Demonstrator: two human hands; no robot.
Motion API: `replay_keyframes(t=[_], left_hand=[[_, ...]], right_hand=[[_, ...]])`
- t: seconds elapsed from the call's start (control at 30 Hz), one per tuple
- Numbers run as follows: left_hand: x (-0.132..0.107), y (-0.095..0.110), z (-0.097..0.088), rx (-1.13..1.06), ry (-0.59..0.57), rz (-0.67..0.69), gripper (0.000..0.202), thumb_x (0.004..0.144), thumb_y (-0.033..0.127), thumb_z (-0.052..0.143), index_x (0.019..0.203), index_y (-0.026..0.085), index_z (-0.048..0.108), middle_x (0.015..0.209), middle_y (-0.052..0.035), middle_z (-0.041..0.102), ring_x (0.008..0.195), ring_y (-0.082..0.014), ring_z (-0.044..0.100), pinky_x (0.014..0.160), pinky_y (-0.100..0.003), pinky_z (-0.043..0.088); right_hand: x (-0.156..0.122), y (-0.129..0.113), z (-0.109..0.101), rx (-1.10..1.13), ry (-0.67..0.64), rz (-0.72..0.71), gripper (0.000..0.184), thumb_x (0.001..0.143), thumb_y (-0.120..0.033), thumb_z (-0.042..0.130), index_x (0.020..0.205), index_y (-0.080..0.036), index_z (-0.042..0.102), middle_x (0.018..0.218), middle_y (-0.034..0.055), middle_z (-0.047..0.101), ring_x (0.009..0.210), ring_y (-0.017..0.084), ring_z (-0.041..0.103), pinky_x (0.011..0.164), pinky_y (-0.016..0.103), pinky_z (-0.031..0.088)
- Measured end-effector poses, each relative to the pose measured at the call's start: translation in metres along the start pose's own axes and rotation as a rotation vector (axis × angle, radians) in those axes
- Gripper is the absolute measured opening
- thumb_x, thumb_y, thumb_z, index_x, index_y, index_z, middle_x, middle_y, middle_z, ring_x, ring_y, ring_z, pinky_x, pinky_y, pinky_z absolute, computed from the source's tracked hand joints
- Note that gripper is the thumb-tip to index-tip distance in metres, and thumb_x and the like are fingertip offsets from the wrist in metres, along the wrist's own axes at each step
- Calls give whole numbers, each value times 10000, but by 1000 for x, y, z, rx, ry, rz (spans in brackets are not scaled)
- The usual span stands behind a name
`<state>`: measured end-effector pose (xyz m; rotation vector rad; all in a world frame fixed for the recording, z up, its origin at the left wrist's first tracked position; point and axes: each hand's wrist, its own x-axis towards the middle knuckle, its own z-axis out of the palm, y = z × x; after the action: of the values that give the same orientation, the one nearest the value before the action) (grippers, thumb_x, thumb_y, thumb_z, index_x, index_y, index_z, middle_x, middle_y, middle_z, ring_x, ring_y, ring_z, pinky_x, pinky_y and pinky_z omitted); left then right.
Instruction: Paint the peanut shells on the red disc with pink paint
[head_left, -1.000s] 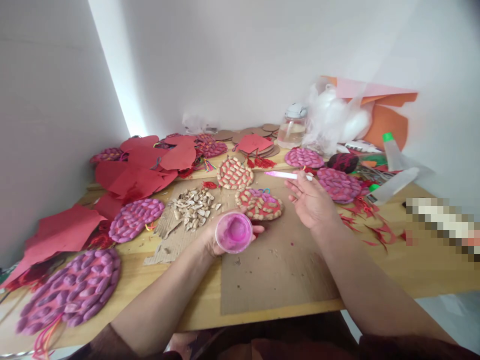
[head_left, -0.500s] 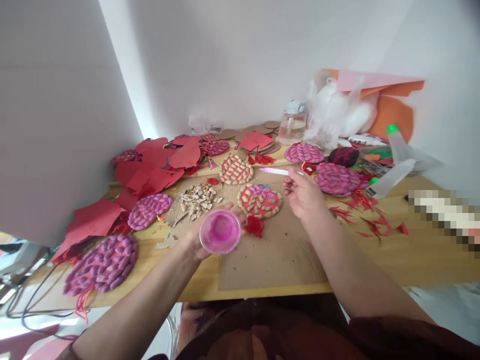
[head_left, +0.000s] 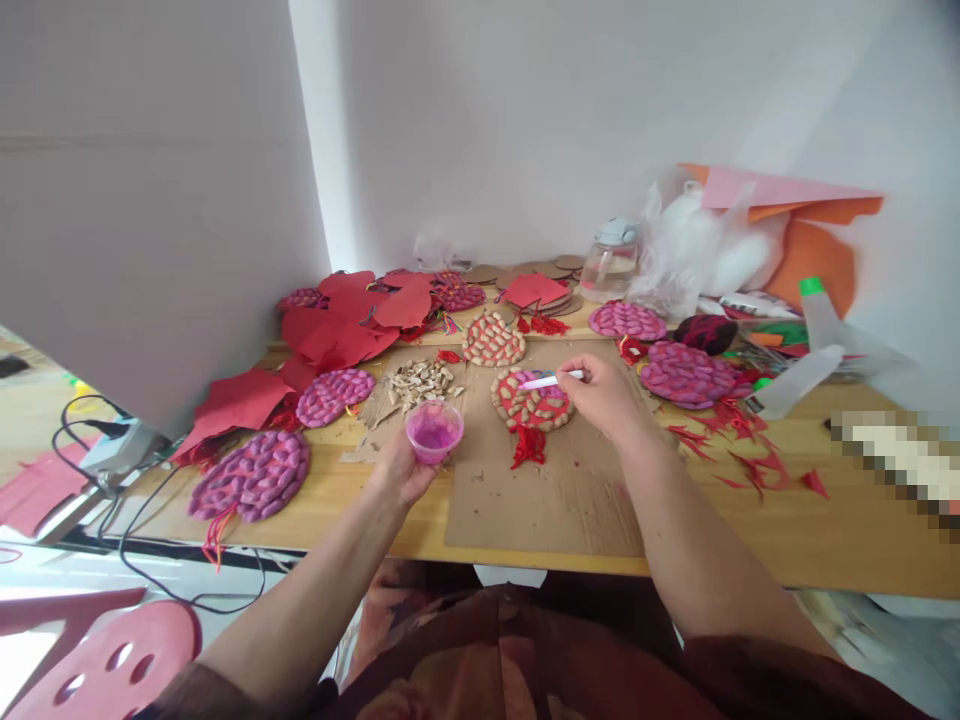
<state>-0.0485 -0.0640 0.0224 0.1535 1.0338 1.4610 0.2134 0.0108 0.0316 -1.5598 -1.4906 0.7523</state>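
Note:
My left hand point(head_left: 409, 472) is closed round a small clear cup point(head_left: 435, 433) with magenta paint inside. In my right hand point(head_left: 596, 390) is a white paintbrush point(head_left: 551, 380) with a pink tip, which is at the upper part of a round peanut-shell piece point(head_left: 532, 405). Some shells at its top are painted purple-pink; the others are plain tan on a red backing. A red tassel point(head_left: 529, 447) lies at its lower edge. Behind it rests another round piece of unpainted shells point(head_left: 493, 338). Both lie on a cardboard sheet point(head_left: 547, 505).
Loose shell pieces point(head_left: 421, 383) are heaped left of the cardboard. Purple shell discs point(head_left: 251, 475) and red paper shapes point(head_left: 330, 340) spread along the left. On the right are more purple discs point(head_left: 686, 375), red scraps point(head_left: 757, 468), a green-capped glue bottle point(head_left: 821, 315) and a water jar point(head_left: 609, 265).
My right hand has lowered the paintbrush to the painted top of the shell piece. My left hand has drawn the cup away from that piece's edge. The view has shifted left.

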Motion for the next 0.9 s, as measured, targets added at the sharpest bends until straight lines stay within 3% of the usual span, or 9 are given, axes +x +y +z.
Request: replay_keyframes(t=[0.2, 0.37, 0.53, 0.77, 0.9], left_hand=[[1, -5, -4, -80, -9, 20, 239, 1019, 76, 528, 839, 142, 670, 753, -26, 706, 619, -114, 679, 630, -198, 617], [3, -7, -3, -95, -31, 24, 171, 979, 53, 584, 858, 142, 667, 765, -19, 709, 608, -108, 678, 587, -178, 595], [7, -12, 4, -117, -60, 48, 126, 934, 44, 637, 879, 157, 654, 730, 8, 689, 573, -111, 673, 539, -169, 568], [17, -25, 24, -153, 22, 45, 115, 958, 50, 631, 1000, 121, 710, 741, -14, 724, 554, -102, 660, 574, -188, 591], [22, -31, 34, -148, 53, 95, 118, 968, 42, 620, 937, 114, 709, 757, -28, 725, 584, -99, 659, 603, -189, 576]], right_hand=[[-5, -2, -5, -266, -91, -14, 86, 858, -278, 672, 897, -217, 718, 803, 15, 711, 678, 166, 573, 657, 289, 361], [-10, -1, -8, -478, -134, -65, 48, 852, -252, 719, 895, -233, 708, 961, 67, 753, 808, 211, 619, 670, 302, 326], [-14, -1, -6, -626, -178, -140, 49, 859, -222, 719, 822, -242, 695, 866, 84, 724, 799, 242, 610, 662, 329, 260], [-14, 1, -1, -655, -191, -207, 142, 860, -170, 701, 749, -235, 640, 731, 54, 685, 717, 223, 606, 655, 323, 286], [-16, -4, -1, -561, -177, -301, 60, 918, -229, 653, 859, -236, 661, 910, 56, 753, 839, 214, 664, 728, 323, 414]])
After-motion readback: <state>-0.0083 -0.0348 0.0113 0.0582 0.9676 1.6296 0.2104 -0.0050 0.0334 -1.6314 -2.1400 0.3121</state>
